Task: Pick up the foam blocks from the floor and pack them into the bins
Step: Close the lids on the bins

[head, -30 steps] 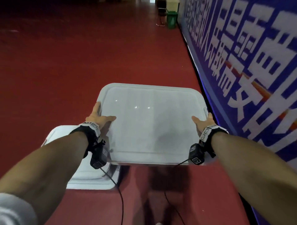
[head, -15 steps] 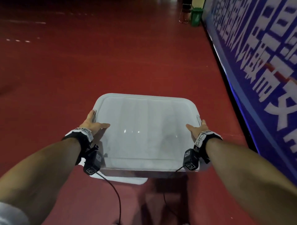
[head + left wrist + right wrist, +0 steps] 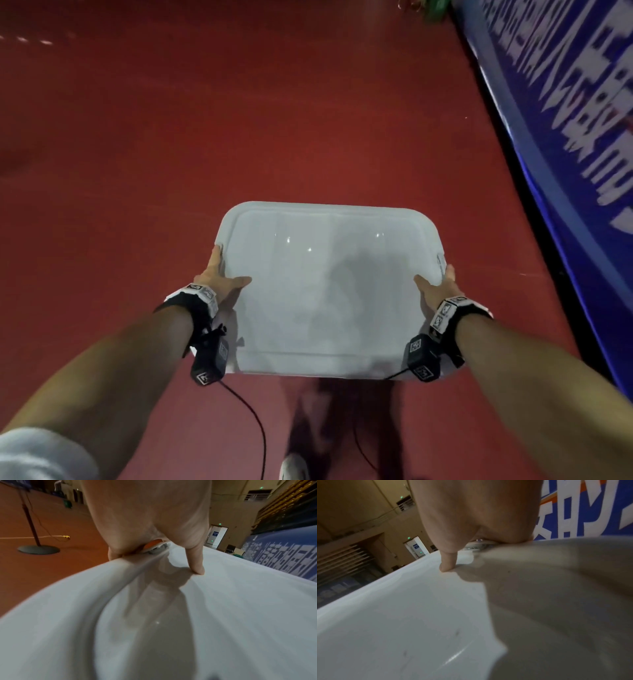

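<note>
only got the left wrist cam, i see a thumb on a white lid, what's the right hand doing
Observer: The right hand grips the opposite side edge of the white lidded bin, with its thumb lying on the lid.
Operator: is the bin down on the floor or up
Observer: It looks carried: in the head view a shoe shows on the red floor just below the bin's near edge.
Operator: any foam blocks on the floor ahead
Observer: None show on the stretch of floor that the head view covers.
</note>
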